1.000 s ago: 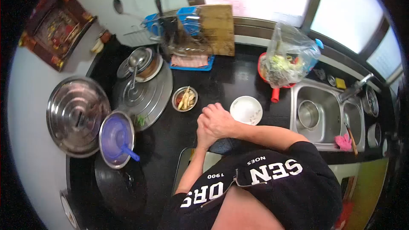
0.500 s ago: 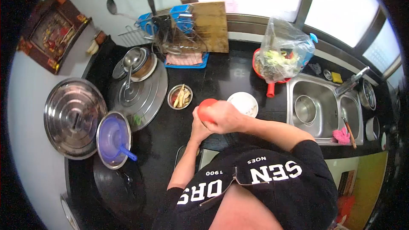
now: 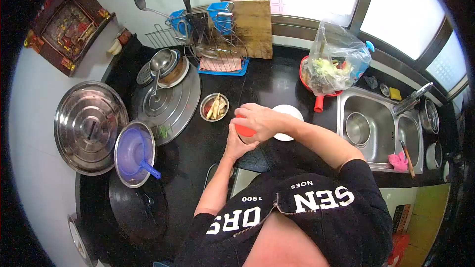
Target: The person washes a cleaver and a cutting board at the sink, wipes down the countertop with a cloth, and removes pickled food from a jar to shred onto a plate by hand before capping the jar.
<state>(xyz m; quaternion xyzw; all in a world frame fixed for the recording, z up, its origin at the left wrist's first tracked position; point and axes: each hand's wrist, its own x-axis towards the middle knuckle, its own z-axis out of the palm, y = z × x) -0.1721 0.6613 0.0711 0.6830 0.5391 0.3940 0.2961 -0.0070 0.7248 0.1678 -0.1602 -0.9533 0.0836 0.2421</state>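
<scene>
Over the front of the counter I hold a red-lidded jar [image 3: 244,129] with both hands. My left hand [image 3: 238,144] is wrapped round its lower part, so most of the body is hidden. My right hand [image 3: 263,121] grips the red lid from above, fingers bent across its far edge. Just beyond the hands stands a small steel bowl [image 3: 203,113] with pale yellowish strips in it. Partly behind my right forearm is a round white dish [image 3: 295,112].
A blue strainer [image 3: 129,155] sits in a steel basin at left, beside large metal lids [image 3: 79,133]. Behind are a knife rack and a wooden cutting board [image 3: 257,29]. At right, a bag of greens [image 3: 326,71] rests in a red colander near the sink [image 3: 378,141].
My right hand has turned on the red lid, its fingers now lying further over the top. My left hand keeps its hold. The whole view has shifted slightly.
</scene>
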